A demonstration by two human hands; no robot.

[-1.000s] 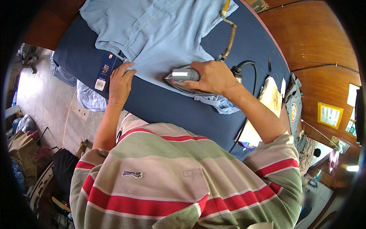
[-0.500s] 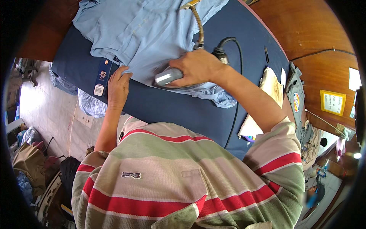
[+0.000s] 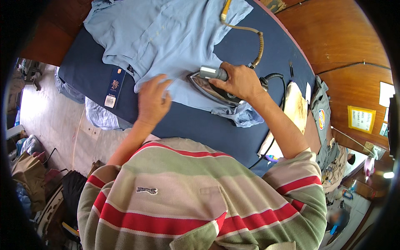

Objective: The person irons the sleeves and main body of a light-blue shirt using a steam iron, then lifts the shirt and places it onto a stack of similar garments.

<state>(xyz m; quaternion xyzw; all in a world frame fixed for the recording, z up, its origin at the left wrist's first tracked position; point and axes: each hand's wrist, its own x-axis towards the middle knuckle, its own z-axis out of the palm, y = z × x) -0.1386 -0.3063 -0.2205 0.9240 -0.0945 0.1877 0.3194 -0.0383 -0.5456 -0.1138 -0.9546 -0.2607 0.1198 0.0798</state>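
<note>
Head view looks down over the person's striped shirt (image 3: 200, 200), which fills the lower half of the frame and hides the near edge of the dark blue ironing board (image 3: 200, 125). At the centre, the right hand (image 3: 239, 81) is wrapped around the grey handle of the iron (image 3: 210, 85), fingers closed tight on it; the palm covers most of the handle, so only its left end shows. The iron's shiny sole rests on the light blue shirt (image 3: 166, 37), its tip pointing toward the left of the frame. Just left of it, the left hand (image 3: 152, 100) lies flat on the cloth with fingers spread, pressing rather than gripping anything. The blue shirt spreads across the upper middle of the board, and its upper part is cut off by the top edge of the frame. A hem of it is bunched under the right wrist. A paper tag (image 3: 113, 88) hangs from the garment at the left of the board. A braided tan hose (image 3: 250, 33) curves down from the top edge toward the iron; where it joins is hidden behind the hand. A black cord (image 3: 275, 77) loops to the right of the wrist. Far right, items by the wooden wall (image 3: 341, 41) are too small and warped to make out.
</note>
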